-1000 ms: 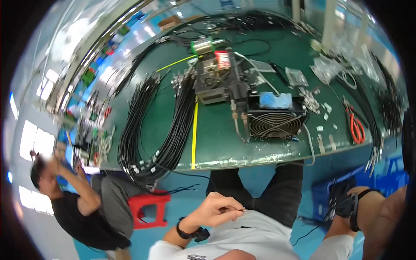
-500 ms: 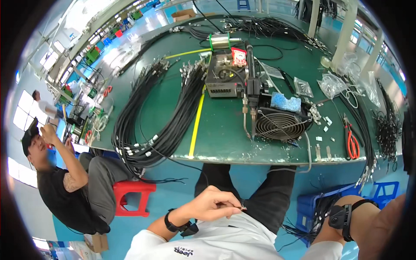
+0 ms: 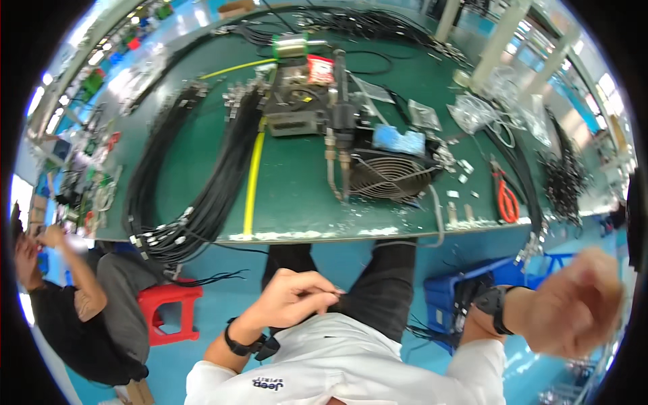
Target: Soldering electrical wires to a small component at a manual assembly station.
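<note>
My left hand (image 3: 293, 297) is held low in front of my lap, thumb and forefinger pinched together. A tiny dark and shiny tip shows at the fingertips, too small to name. My right hand (image 3: 577, 307) is raised at the right, smeared by motion, so its fingers cannot be read. Ahead on the green table (image 3: 317, 223) stands a soldering station (image 3: 297, 101) with an upright soldering iron (image 3: 343, 135). Beside it are a round fan (image 3: 391, 177) and a blue sponge (image 3: 399, 140). A looped bundle of black cables (image 3: 229, 169) lies to the left.
Red-handled pliers (image 3: 506, 199), small plastic bags (image 3: 424, 116) and more black cables (image 3: 565, 169) lie at the right. A blue crate (image 3: 439, 297) stands below the table's right side. To the left, a person in black (image 3: 74, 317) sits near a red stool (image 3: 169, 314).
The view has swung right, so the table and its things sit further left in the picture. My right hand has come away from the right rim into fuller view; my left stays pinched.
</note>
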`<state>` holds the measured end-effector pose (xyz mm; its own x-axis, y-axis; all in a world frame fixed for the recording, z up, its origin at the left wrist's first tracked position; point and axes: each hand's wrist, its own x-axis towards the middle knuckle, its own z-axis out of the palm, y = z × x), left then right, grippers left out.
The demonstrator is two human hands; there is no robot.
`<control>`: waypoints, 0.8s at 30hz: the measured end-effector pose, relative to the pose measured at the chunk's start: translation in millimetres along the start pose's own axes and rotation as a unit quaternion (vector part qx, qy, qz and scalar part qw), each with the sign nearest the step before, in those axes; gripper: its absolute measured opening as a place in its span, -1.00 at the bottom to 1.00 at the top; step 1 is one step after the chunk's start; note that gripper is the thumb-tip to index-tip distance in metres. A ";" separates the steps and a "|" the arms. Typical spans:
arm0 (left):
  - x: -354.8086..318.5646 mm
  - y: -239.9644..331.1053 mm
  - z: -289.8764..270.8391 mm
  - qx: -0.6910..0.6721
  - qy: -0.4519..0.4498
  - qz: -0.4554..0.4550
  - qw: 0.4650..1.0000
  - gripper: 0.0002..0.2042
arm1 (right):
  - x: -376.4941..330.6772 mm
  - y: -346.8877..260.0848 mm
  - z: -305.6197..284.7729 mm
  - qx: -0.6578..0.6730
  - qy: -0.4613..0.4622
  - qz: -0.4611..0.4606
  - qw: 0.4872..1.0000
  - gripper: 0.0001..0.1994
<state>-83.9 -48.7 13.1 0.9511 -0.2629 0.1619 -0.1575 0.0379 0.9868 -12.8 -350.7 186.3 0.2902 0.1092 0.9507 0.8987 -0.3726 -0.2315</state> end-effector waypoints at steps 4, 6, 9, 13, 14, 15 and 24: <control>6.0 3.1 -14.4 -0.027 0.059 -0.035 0.997 -0.95 | -55.3 45.0 28.6 -0.024 -0.033 0.189 0.981 -0.90; 6.9 -3.1 -16.4 -0.034 0.074 -0.036 0.996 -0.95 | -79.2 81.3 37.1 -0.017 -0.185 0.297 0.937 -0.89; 15.8 -3.9 -19.1 -0.038 0.088 -0.036 0.995 -0.95 | -100.2 105.5 39.2 -0.065 -0.188 0.367 0.909 -0.92; 30.6 -1.4 -13.5 0.013 0.060 -0.011 0.998 -0.95 | -105.3 117.0 41.1 -0.143 -0.232 0.385 0.882 -0.91; 31.8 -2.0 -12.2 0.016 0.067 -0.013 0.998 -0.96 | -104.3 118.3 41.9 -0.173 -0.253 0.376 0.874 -0.90; 32.6 -2.6 -10.8 0.019 0.073 -0.014 0.997 -0.96 | -104.8 120.0 42.9 -0.175 -0.253 0.377 0.874 -0.90; 27.4 -0.4 -23.6 0.077 0.096 -0.016 0.992 -0.94 | -116.5 143.9 23.6 -0.210 -0.158 0.416 0.871 -0.89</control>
<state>-51.6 -33.1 17.3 0.9872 -0.0723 0.1423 -0.1501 -0.1188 0.9815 90.4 -395.2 37.4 0.9187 -0.1359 0.3709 0.1544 -0.7407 -0.6538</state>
